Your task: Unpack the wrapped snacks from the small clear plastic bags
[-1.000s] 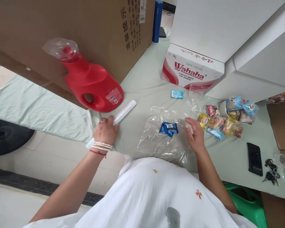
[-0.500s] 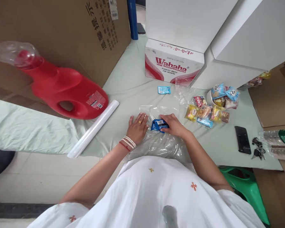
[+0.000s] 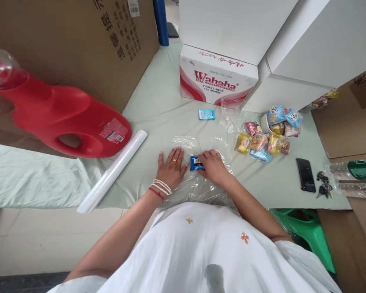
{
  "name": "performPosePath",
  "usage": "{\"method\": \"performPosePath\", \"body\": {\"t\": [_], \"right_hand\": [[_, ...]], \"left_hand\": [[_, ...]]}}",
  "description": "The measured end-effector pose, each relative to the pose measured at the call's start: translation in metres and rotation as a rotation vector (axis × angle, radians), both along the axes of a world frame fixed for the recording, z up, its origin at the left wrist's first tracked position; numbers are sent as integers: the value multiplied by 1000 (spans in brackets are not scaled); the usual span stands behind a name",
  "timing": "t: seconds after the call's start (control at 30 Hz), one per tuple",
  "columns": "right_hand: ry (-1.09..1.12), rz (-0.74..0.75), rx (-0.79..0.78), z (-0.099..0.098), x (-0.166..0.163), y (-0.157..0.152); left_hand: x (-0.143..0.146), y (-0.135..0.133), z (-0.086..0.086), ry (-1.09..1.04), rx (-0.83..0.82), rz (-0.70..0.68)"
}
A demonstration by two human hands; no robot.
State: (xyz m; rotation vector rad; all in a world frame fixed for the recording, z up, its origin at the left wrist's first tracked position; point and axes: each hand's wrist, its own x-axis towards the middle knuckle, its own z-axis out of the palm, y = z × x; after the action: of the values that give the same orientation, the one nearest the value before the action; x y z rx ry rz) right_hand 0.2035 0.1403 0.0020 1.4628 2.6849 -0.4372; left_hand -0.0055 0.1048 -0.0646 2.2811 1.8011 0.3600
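Note:
A clear plastic sheet or bag lies crinkled on the cloth-covered table in front of me. My left hand rests flat on its left part, fingers stretched and a little apart. To the right of it, a small blue packet with a barcode lies on the plastic. The curled fingers of my right hand cover the packet's right end and grip it. Whether a second packet sits beneath that hand, I cannot tell. Beyond the plastic, a light-blue packet lies alone.
Several wrapped snacks sit by a white cup at right. A phone, keys and bottles are farther right. Leftward are a white roll and a red jug. A Wahaba-style water carton stands behind.
My right hand has moved slightly left and covers more of the blue packaging, so less of it shows. My left hand stays flat on the plastic. The view has shifted slightly.

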Motion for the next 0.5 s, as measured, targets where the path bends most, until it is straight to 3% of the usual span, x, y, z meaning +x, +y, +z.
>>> {"method": "performPosePath", "body": {"t": [0.23, 0.5], "right_hand": [[17, 8, -9, 8, 20, 7], [-2, 65, -62, -2, 14, 11]], "left_hand": [[0, 0, 3, -15, -16, 1], [-1, 0, 2, -25, -13, 1]]}}
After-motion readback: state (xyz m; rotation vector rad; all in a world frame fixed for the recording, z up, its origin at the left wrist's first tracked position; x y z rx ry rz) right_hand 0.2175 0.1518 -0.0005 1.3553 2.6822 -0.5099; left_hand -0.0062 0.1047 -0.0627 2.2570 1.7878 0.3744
